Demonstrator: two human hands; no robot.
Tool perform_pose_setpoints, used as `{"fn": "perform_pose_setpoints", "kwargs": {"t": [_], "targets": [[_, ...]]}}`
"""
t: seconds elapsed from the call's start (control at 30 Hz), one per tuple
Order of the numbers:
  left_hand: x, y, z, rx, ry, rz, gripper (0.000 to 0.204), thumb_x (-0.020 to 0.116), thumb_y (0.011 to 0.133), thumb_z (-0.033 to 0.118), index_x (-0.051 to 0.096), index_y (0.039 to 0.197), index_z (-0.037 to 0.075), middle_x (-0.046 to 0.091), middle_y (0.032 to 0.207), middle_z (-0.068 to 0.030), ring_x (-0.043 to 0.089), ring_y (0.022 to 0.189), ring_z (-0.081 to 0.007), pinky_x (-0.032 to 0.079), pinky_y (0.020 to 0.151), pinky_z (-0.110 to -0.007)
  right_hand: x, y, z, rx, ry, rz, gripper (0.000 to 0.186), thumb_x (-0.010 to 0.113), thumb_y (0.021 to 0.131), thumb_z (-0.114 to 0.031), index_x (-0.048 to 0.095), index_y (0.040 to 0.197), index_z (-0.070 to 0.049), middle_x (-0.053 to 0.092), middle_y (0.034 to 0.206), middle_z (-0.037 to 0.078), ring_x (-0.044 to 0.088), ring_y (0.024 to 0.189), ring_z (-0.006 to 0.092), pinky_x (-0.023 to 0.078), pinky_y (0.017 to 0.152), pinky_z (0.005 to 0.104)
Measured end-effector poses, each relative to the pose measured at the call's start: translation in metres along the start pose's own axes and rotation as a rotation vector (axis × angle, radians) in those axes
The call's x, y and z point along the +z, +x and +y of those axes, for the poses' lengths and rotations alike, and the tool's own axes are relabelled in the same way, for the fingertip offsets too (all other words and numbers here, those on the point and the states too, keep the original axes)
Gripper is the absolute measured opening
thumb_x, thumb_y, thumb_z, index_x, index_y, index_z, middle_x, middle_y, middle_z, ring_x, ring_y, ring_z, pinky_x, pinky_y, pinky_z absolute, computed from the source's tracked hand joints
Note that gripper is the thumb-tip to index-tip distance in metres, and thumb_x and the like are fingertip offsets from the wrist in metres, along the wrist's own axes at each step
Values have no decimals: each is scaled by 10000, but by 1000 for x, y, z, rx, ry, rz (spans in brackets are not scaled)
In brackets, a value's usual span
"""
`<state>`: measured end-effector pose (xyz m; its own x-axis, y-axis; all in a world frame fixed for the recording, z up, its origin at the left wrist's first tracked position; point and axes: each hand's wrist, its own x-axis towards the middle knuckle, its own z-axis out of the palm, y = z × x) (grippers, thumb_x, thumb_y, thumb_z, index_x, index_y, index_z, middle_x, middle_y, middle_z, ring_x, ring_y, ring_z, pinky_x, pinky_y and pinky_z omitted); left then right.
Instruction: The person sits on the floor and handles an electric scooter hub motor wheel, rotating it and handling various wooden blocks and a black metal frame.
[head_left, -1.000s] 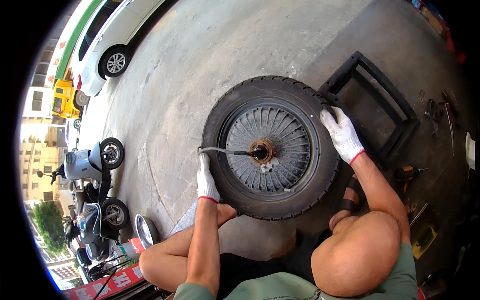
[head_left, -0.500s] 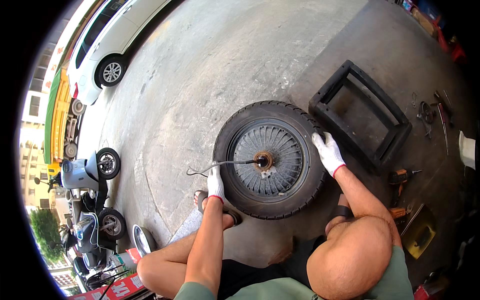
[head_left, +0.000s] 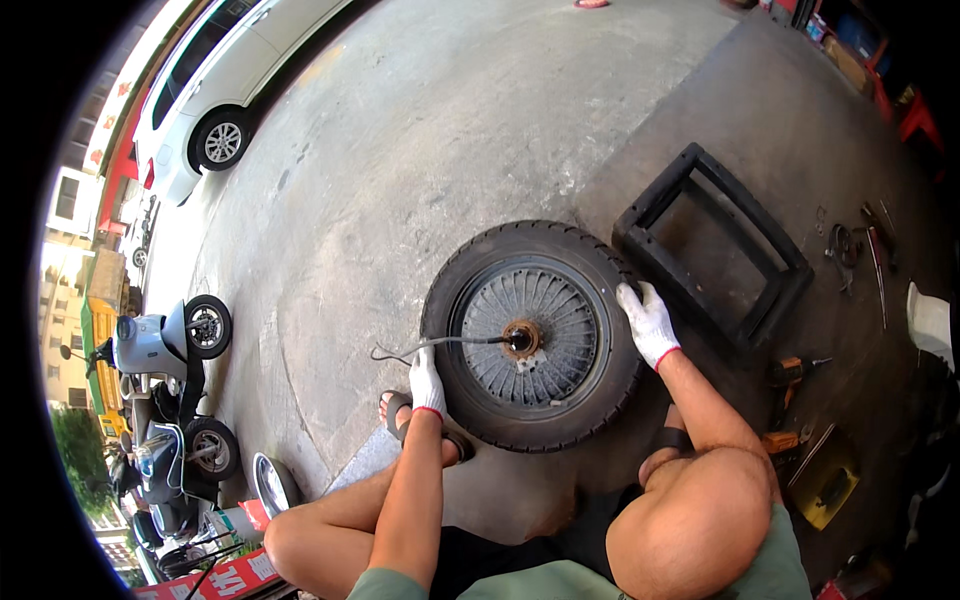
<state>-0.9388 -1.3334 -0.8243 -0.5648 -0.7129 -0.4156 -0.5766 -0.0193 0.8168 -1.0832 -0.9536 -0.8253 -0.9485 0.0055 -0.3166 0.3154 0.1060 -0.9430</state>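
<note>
A motor wheel (head_left: pixel 478 400) with a black tyre lies flat on the floor between my feet, its finned grey hub (head_left: pixel 500 310) facing up. From the rusty centre of the hub a dark cable (head_left: pixel 440 342) runs left and ends in loose, split wires. Both my hands wear white knitted gloves with red cuffs. My left hand (head_left: pixel 426 384) grips the tyre's left side, just below the cable; its fingertips are partly hidden. At the tyre's right edge, my right hand (head_left: pixel 650 324) holds the rubber with its fingers over the sidewall.
A black rectangular frame (head_left: pixel 690 270) lies close beside the wheel on the right. Farther right are a cordless drill (head_left: pixel 788 374), several hand tools (head_left: pixel 876 260) and a yellow tray (head_left: pixel 828 490). Scooters (head_left: pixel 165 345) and a white car (head_left: pixel 195 110) stand at the left.
The view has shifted slightly. Both hands keep their places on the tyre, and the wheel shows no clear turn. In the far left background, the yellow and green truck has moved along.
</note>
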Motion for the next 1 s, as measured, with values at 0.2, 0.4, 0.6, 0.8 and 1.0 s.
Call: {"fn": "perform_pose_setpoints", "kwargs": {"t": [0.2, 0.4, 0.6, 0.8, 1.0], "targets": [[3, 8, 21, 96, 65, -20, 618, 485, 1004, 467, 591, 1279, -77, 622, 1263, -286, 597, 1154, -391, 446, 988, -402, -9, 2, 1, -89, -154, 93, 546, 666, 909, -447, 627, 1163, 34, 705, 1042, 255, 683, 1035, 356, 516, 893, 412], [-7, 3, -4, 51, -232, -120, 614, 573, 987, 419, 542, 1358, -69, 627, 1302, -194, 610, 1150, -263, 457, 1003, -346, -5, -19, -9, -2, -243, 85, 569, 641, 922, -439, 609, 1204, 54, 693, 1104, 254, 671, 1060, 343, 500, 925, 403], [-13, 5, 9, 61, 35, 2, 693, 566, 970, 520, 595, 1271, -104, 673, 1187, -228, 641, 1081, -258, 485, 921, -346, -2, -15, 13, -22, -213, 112, 596, 634, 937, -464, 601, 1213, 63, 695, 1106, 238, 665, 1051, 324, 498, 915, 398], [-6, -5, 25, 111, -14, -65, 618, 622, 963, 453, 611, 1245, -96, 689, 1141, -199, 649, 1017, -220, 502, 896, -328, -16, -23, 33, 153, -100, 30, 690, 680, 900, -467, 544, 1281, 92, 662, 1185, 271, 643, 1122, 319, 482, 967, 390], [-10, 0, 10, 22, -131, -68, 634, 575, 978, 520, 637, 1252, -49, 692, 1157, -171, 629, 1038, -211, 475, 915, -317, -15, 43, -17, -156, -257, -68, 727, 649, 947, -419, 428, 1420, 87, 562, 1349, 292, 544, 1277, 333, 417, 1065, 372]]}}
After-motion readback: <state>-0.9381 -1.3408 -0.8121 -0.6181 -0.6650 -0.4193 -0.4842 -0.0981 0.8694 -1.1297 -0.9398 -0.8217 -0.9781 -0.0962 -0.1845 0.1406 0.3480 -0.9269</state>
